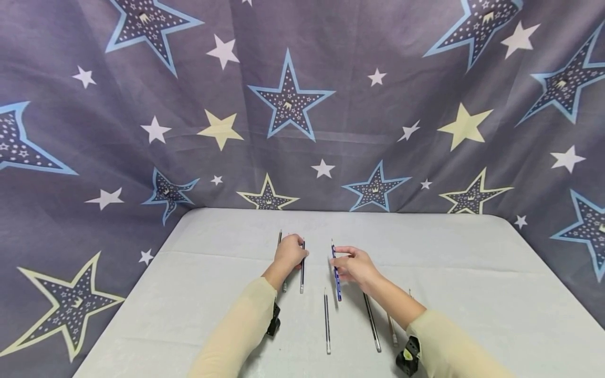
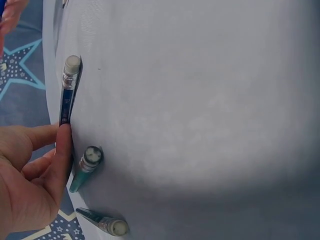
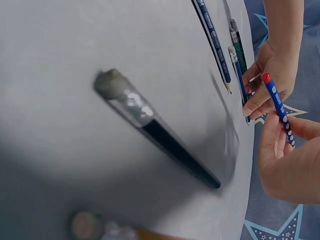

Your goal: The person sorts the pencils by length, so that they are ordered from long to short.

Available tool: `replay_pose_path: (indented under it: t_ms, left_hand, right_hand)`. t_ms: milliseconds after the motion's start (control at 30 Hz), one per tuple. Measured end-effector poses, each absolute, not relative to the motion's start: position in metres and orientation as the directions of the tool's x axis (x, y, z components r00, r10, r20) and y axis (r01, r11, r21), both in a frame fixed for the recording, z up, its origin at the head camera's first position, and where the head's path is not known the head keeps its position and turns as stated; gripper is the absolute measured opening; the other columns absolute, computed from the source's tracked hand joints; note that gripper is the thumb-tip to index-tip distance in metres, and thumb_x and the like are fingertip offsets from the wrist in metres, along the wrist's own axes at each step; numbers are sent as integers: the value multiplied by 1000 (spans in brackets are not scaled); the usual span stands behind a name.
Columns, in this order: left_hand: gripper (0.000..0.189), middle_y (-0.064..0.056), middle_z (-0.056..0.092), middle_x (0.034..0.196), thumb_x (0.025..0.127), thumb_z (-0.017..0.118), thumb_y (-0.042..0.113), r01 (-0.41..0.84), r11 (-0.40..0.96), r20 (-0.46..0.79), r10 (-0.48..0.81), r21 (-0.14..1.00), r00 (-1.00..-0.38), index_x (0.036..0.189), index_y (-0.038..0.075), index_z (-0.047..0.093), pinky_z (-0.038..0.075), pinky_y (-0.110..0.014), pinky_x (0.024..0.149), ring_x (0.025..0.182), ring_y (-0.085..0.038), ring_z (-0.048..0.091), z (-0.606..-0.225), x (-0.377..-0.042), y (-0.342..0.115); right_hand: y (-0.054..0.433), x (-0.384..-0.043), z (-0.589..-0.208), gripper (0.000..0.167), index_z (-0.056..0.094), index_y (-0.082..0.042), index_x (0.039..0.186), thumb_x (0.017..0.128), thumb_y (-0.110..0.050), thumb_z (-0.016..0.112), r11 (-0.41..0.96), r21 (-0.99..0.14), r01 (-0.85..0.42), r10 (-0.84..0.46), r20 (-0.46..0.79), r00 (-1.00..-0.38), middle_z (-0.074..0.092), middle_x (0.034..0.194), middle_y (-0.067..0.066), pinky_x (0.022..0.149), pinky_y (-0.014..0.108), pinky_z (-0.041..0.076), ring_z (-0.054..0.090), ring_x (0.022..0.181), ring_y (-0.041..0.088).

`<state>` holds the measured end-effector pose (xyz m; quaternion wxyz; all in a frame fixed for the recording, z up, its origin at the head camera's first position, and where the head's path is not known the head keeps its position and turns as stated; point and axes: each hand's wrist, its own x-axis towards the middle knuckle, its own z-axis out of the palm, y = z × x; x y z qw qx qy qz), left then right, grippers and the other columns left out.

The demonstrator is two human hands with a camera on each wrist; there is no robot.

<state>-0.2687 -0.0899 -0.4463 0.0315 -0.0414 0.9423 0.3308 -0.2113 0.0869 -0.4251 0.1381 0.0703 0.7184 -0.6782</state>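
Note:
My left hand (image 1: 289, 254) pinches a dark blue pencil (image 1: 302, 278) between thumb and fingers, its white eraser end toward me. The same pencil (image 2: 66, 100) shows in the left wrist view, lying low at the cloth. My right hand (image 1: 358, 266) pinches a bright blue patterned pencil (image 1: 337, 283) with a red end, tilted and held above the table. Beside my left hand are two green pencils with erasers, one (image 2: 85, 170) nearer and one (image 2: 102, 221) farther out. A dark blue pencil (image 1: 327, 325) lies on the cloth between my forearms.
Under my right forearm lie a dark pencil (image 1: 371, 321) and an orange-brown pencil (image 1: 392, 331), both with erasers. A pale cloth covers the table (image 1: 189, 294). Behind it hangs a grey star-patterned curtain (image 1: 350, 126), close to the table's far edge.

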Motion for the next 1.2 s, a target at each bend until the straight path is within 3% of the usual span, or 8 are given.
replay_pose_path:
  t_ms: [333, 600, 800, 1200]
  left_hand:
    - [36, -17, 64, 106, 79, 72, 12, -121, 791, -95, -79, 600, -992, 111, 1, 60, 48, -18, 40, 39, -6, 52, -446, -270, -90]
    - [34, -16, 65, 108, 80, 71, 11, -86, 780, -55, -66, 620, -996, 111, 0, 62, 49, -19, 41, 46, -9, 54, -450, -268, -90]
    - [34, -16, 65, 107, 79, 71, 10, -101, 739, -59, -83, 667, -995, 111, 0, 63, 49, -20, 40, 43, -9, 53, -452, -267, -92]
    - [33, -10, 69, 90, 79, 72, 13, -109, 708, -55, -99, 697, -994, 109, 2, 64, 49, -20, 42, 39, -5, 49, -456, -269, -95]
  right_hand:
    - [74, -225, -431, 41, 55, 1, 121, 81, -3, 65, 52, -960, 274, -74, -277, -958, 60, 79, 4, 65, 31, 59, 56, 62, 13]
    - [62, -235, -440, 41, 56, 0, 120, 80, -2, 65, 38, -961, 273, -47, -274, -961, 57, 70, 3, 52, 24, 56, 53, 55, 11]
    - [54, -240, -446, 38, 56, -1, 119, 81, -2, 65, 36, -961, 274, -30, -275, -961, 58, 70, 2, 53, 24, 56, 53, 55, 10]
    - [47, -246, -457, 35, 57, -2, 116, 82, -4, 66, 84, -959, 271, -14, -273, -962, 60, 74, 4, 50, 23, 55, 53, 57, 12]
